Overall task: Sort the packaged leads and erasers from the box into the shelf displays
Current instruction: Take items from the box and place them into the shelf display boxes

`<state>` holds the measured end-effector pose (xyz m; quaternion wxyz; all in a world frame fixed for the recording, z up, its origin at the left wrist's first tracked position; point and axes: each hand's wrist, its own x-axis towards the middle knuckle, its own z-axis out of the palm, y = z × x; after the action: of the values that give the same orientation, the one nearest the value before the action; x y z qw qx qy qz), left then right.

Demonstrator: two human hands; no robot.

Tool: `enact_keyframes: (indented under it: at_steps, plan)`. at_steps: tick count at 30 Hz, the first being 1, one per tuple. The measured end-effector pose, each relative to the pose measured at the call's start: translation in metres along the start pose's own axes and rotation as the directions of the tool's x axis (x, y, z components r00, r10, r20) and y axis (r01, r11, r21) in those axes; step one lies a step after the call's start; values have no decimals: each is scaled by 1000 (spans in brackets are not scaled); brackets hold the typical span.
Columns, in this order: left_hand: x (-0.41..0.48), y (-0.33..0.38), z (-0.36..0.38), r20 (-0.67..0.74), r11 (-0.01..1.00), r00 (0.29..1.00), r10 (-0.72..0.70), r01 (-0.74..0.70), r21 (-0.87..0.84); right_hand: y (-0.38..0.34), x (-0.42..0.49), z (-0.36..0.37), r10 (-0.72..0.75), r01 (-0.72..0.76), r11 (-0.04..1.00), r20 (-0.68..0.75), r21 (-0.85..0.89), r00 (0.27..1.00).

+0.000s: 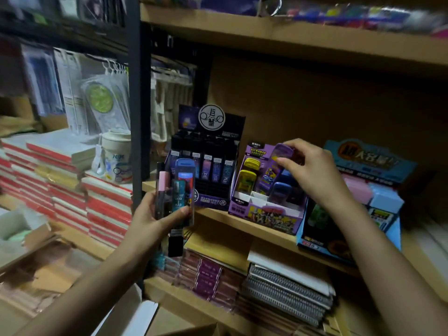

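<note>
**Purple eraser going at the purple display, left hand full of lead packs**

Head cam view: right hand has thumb and fingertips pinched on a purple eraser, held tilted right above the back row of the purple display box. Under that hand the box's compartments hold blue erasers, and further to its left, yellow erasers stacked in the back. The front slots look bare white card.

Left hand is wrapped round a fanned bunch of lead packs, standing upright: a blue one, a teal one and a pink-topped one, rest too blurry to tell. Just beyond those packs sits the black lead display, with rows of slim packs in its slots.

Both displays stand on the wooden shelf. To the right of the right hand there's a blue display box with pink and pale blue blocks in it. White box flaps show below the left forearm.
</note>
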<state>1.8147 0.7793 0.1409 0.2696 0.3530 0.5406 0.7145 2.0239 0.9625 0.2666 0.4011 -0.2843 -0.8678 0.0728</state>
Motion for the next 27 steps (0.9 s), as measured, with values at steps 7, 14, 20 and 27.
enact_keyframes:
  at_steps: [7,14,20,27]
  plan:
    - [-2,0,4,31,1000,999,-18,18,-11,4,-3,22,-55,57,993,27,-103,998]
    - [-3,0,1,7,999,1000,-18,18,28,5,3,29,61,-62,998,12,34,998]
    - [-8,7,7,8,999,999,-32,31,21,3,7,26,65,-67,996,43,51,997]
    - [-13,12,11,23,998,998,-57,56,26,10,4,35,103,-98,990,45,-101,994]
